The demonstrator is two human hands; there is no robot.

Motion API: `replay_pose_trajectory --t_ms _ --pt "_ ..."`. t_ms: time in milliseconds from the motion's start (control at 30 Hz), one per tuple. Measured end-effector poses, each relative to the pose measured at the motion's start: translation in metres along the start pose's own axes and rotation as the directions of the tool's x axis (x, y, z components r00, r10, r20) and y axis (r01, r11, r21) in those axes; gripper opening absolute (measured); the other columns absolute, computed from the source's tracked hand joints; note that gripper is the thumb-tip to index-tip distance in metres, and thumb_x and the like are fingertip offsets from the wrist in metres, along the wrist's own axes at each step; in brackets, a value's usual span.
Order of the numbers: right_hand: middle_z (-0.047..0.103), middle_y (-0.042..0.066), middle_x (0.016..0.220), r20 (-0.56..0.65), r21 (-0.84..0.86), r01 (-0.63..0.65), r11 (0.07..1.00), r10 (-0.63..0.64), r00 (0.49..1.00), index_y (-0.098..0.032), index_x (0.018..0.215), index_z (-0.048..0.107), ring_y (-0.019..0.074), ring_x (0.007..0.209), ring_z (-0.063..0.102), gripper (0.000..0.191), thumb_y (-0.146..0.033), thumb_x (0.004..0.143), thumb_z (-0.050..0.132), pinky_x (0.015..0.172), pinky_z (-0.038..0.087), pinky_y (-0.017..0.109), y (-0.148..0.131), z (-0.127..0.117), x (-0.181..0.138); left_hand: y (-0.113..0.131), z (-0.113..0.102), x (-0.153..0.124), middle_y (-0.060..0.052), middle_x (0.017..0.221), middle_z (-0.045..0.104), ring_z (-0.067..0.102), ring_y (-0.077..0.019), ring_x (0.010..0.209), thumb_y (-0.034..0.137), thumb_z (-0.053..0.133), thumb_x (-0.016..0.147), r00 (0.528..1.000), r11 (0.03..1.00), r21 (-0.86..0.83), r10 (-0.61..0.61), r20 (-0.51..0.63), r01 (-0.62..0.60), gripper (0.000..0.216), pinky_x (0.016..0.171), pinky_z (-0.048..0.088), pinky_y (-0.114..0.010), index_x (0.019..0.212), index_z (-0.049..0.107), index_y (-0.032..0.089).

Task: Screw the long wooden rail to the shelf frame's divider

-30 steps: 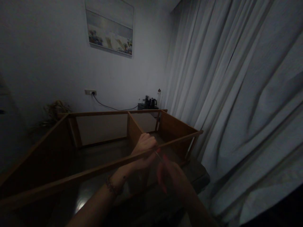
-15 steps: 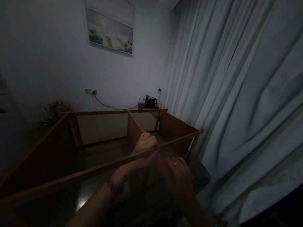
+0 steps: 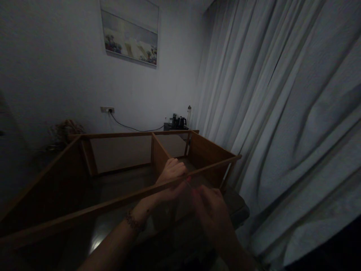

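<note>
A wooden frame (image 3: 113, 206) with a middle divider (image 3: 160, 146) stands in front of me. My left hand (image 3: 172, 171) is closed around its front rail near that divider, fingers over the far side and thumb below on the near side. Just right of it, my right hand (image 3: 211, 201) grips what looks like a screwdriver (image 3: 194, 192) with a reddish handle. The thin shaft points up and left toward the rail beside my left thumb. Dim light and blur hide the tip, so its contact with the rail cannot be made out.
A long grey curtain (image 3: 270, 113) hangs along the right. Behind the frame, a dark kettle (image 3: 182, 121) stands on a small cabinet, with a cable (image 3: 126, 126) running to a wall socket (image 3: 107, 109). Dried plants (image 3: 66, 130) are at the back left.
My right hand has turned slightly at the wrist around the handle, and its fingers have shifted. My left hand stays on the rail.
</note>
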State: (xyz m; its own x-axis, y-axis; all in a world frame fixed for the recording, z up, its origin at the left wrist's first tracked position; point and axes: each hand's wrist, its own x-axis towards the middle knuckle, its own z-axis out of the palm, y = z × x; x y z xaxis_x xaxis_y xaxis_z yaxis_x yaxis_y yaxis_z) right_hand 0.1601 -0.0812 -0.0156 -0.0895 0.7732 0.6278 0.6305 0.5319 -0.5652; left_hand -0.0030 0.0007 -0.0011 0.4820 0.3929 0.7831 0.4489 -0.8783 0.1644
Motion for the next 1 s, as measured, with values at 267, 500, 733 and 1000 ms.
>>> replay_pose_trajectory --t_ms 267,500,733,1000 --pt "0.067 -0.001 0.073 -0.086 -0.387 0.302 0.871 -0.361 0.929 -0.023 0.125 0.058 0.0165 0.071 0.058 0.034 -0.018 0.102 0.034 0.082 0.027 0.037 -0.013 0.004 -0.004 -0.013 0.009 -0.003 -0.002 0.071 0.047 0.042 -0.0209 0.074 0.033 0.036 0.092 0.997 0.998 -0.013 0.068 -0.033 -0.069 0.020 0.073 0.033 -0.039 0.076 0.040 0.021" --pt "0.069 0.000 0.089 -0.065 0.108 0.161 0.981 -0.155 0.986 -0.027 0.112 0.063 0.0162 0.087 0.061 0.028 -0.029 0.102 0.037 0.082 0.038 0.032 -0.009 0.005 -0.005 -0.011 0.008 -0.002 -0.002 0.069 0.045 0.041 -0.0204 0.072 0.039 0.032 0.094 0.995 0.995 -0.037 0.086 -0.053 -0.088 0.028 0.072 0.032 -0.039 0.074 0.041 0.021" --pt "0.064 -0.002 0.073 -0.025 0.067 -0.021 0.998 0.023 0.999 -0.023 0.085 0.061 0.0161 0.071 0.062 0.029 -0.039 0.099 0.041 0.071 0.039 0.030 0.010 0.011 -0.004 -0.003 0.002 0.000 -0.002 0.069 0.048 0.042 -0.0211 0.074 0.030 0.037 0.091 0.999 1.000 0.002 0.027 -0.022 -0.027 0.021 0.075 0.034 -0.039 0.073 0.041 0.021" --pt "0.065 -0.002 0.069 -0.151 -0.301 0.101 0.948 -0.152 0.977 -0.024 0.074 0.061 0.0212 0.082 0.054 0.032 -0.033 0.099 0.044 0.078 0.026 0.037 -0.007 0.002 -0.003 0.000 0.001 0.000 -0.001 0.069 0.049 0.044 -0.0198 0.074 0.028 0.039 0.092 1.000 1.000 0.006 0.012 -0.024 -0.011 0.022 0.074 0.035 -0.038 0.072 0.039 0.021"
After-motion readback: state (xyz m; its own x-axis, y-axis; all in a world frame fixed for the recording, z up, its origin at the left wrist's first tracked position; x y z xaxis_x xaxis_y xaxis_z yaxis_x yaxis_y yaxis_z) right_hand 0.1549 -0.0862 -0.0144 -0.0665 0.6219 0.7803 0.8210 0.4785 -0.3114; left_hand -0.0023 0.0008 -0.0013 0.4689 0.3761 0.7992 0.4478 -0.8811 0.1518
